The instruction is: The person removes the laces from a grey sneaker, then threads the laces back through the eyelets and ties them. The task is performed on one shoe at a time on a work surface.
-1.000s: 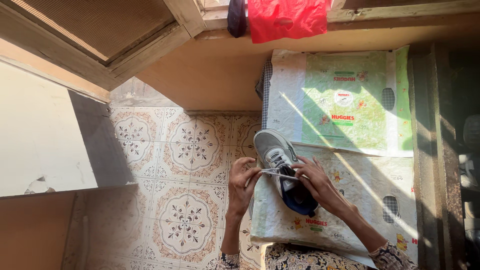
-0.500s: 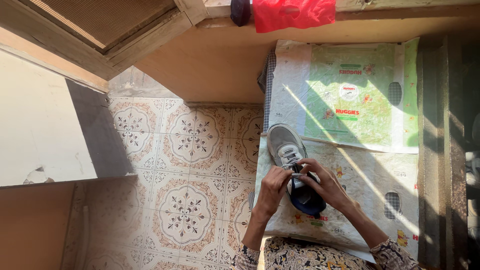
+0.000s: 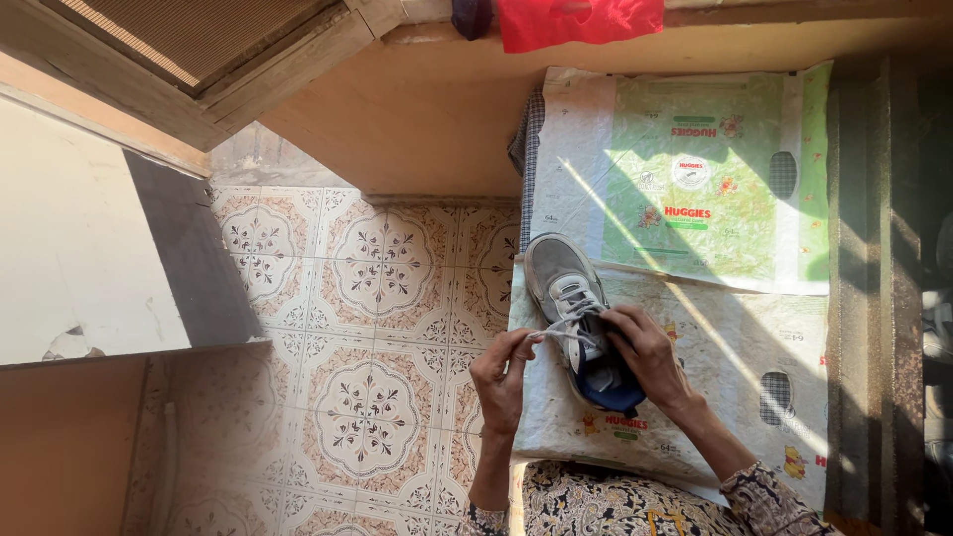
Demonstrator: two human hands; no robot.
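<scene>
Head view: both hands work a grey shoe (image 3: 571, 308) lying on a pale flattened package (image 3: 735, 367) on the floor. Left hand (image 3: 503, 382) pinches a white lace (image 3: 556, 333), now drawn out sideways from the shoe; right hand (image 3: 647, 352) grips the shoe's blue collar. Beyond, a green printed package (image 3: 705, 179) lies flat; farthest, a red bag (image 3: 581, 20) hangs from a ledge.

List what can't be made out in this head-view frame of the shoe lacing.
- Shoe heel and opening: covered by the right hand.
- Lace end: pinched inside the left hand fingers; knot state too small to tell.
- Red cloth: cut off by the top edge.
</scene>
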